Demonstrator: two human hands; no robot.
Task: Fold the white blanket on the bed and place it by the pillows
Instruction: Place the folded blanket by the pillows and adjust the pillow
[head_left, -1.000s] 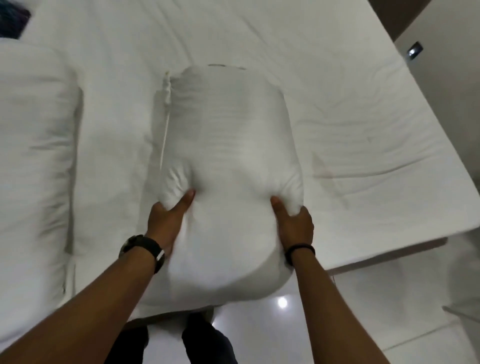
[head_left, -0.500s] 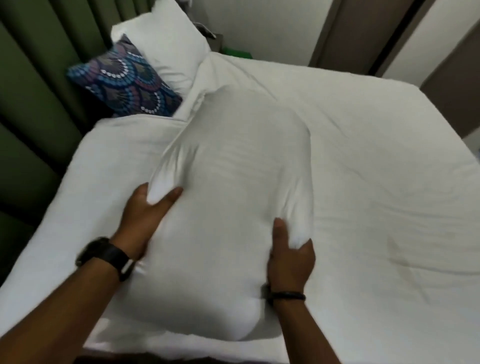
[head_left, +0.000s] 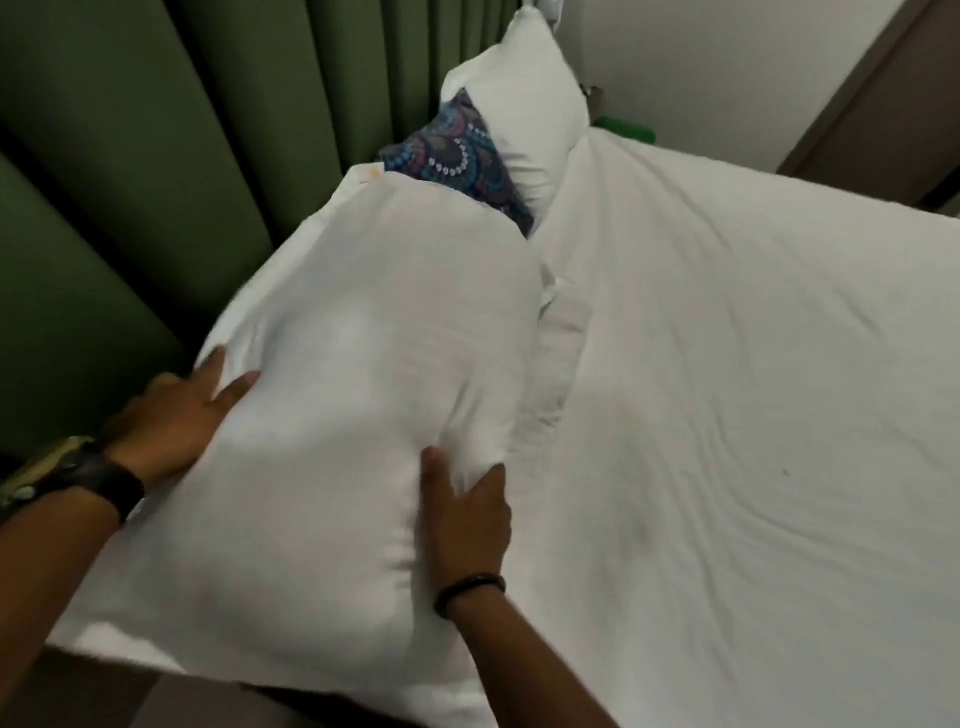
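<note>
You had the folding done: the white blanket (head_left: 332, 415) was already a thick, rounded bundle, and what remained, as I judge it, was only the setting down by the pillows. Your left hand (head_left: 176, 415) lay against the bundle's left flank with the fingers spread and pressed into the cloth, and your right hand (head_left: 467, 519) pinched a gathered ridge of fabric on its right side between thumb and fingers. So both hands were gripping the blanket, one on each side.

The bundle sat along the left edge of the bed (head_left: 753, 415), close beside the green curtain (head_left: 156, 156). Its far end reached up to the patterned blue cushion (head_left: 462, 156) and seemed to overlap its lower corner, with the white pillow (head_left: 524, 93) just behind. Whether the bundle rested fully on the mattress or was partly lifted, I could not tell; the blur on it suggested motion.

Compared with half a second before, the bundle had shifted left and toward the head of the bed, closing the gap to the cushion. A second before, it had lain across the bed near the edge with no cushion in view.

Left to do: settle it, let go, perhaps smooth it.
</note>
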